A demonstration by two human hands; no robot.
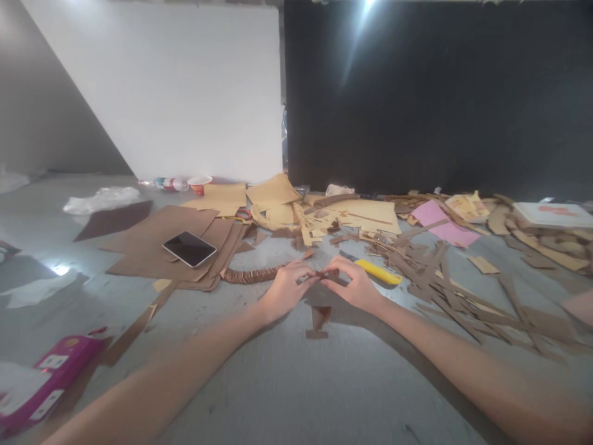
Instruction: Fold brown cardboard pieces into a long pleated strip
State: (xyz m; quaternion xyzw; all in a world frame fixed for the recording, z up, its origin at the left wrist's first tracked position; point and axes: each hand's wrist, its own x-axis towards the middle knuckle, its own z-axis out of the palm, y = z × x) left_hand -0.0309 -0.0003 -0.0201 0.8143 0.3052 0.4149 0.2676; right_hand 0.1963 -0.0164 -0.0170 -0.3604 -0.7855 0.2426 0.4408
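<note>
Both my hands meet at the middle of the table, pinching a small brown paper piece [319,275] between the fingertips. My left hand [288,285] has it from the left, thumb and forefinger closed. From the right, my right hand [351,283] pinches the same piece. A curved strip of tightly folded brown paper [250,275] lies left of my left hand, its right end hidden behind the fingers. Just beyond my right hand lies a yellow utility knife [378,272]. Small brown paper scraps [320,318] rest on the table below my hands.
A phone [189,249] lies on brown paper sheets [152,238] at left. A magenta power strip [58,374] sits front left. Brown paper strips [445,290] are heaped at right; yellow sheets [273,193], a pink sheet [442,224] and a paper cup [200,184] lie farther back.
</note>
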